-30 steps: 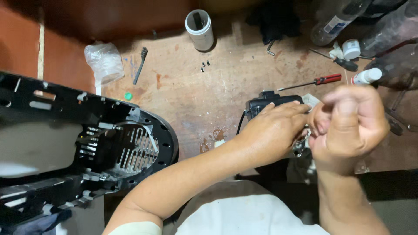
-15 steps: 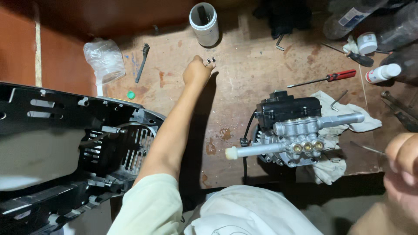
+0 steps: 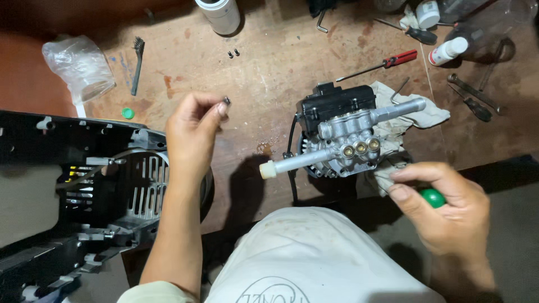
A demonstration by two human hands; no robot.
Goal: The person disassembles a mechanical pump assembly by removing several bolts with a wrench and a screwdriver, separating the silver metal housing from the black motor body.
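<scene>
From the head view, I am pinching a small dark screw (image 3: 227, 101) between my left hand (image 3: 191, 134) fingertips, and I am clenching my right hand (image 3: 443, 205) on a green-handled tool (image 3: 433, 197). The pump assembly (image 3: 342, 140) is lying between the grips on the workbench (image 3: 269, 73), so I judge I am refitting it, which calls for seating the screw. Beyond my left grip, a clear plastic bag (image 3: 78, 67) is lying crumpled, contents unclear.

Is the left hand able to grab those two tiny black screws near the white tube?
Probably yes. The left hand, already pinching one small screw, is raised just short of the two screws. Only bare wooden table lies between them, nothing blocking.
</scene>
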